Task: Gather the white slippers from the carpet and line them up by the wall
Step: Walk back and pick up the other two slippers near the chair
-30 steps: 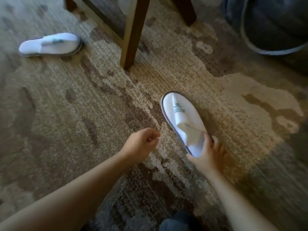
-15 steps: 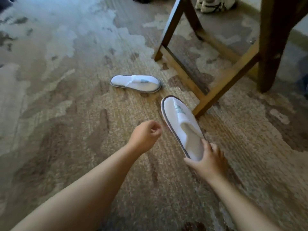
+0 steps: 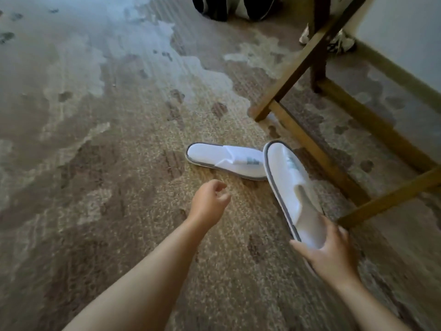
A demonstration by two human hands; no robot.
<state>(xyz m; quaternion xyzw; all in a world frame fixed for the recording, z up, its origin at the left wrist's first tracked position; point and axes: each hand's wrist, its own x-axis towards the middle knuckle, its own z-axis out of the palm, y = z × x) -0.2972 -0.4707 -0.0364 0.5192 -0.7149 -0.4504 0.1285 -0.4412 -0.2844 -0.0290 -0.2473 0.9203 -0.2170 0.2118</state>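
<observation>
Over the last second I have carried the held slipper (image 3: 290, 187) from open carpet (image 3: 95, 163) to the second slipper (image 3: 226, 160), whose toe now sits just at its eleven o'clock by the wooden chair frame (image 3: 317, 149). So the pair is nearly gathered. My right hand (image 3: 330, 253) grips the heel; my left hand (image 3: 208, 203), loosely curled and empty, reaches toward twelve o'clock.
</observation>
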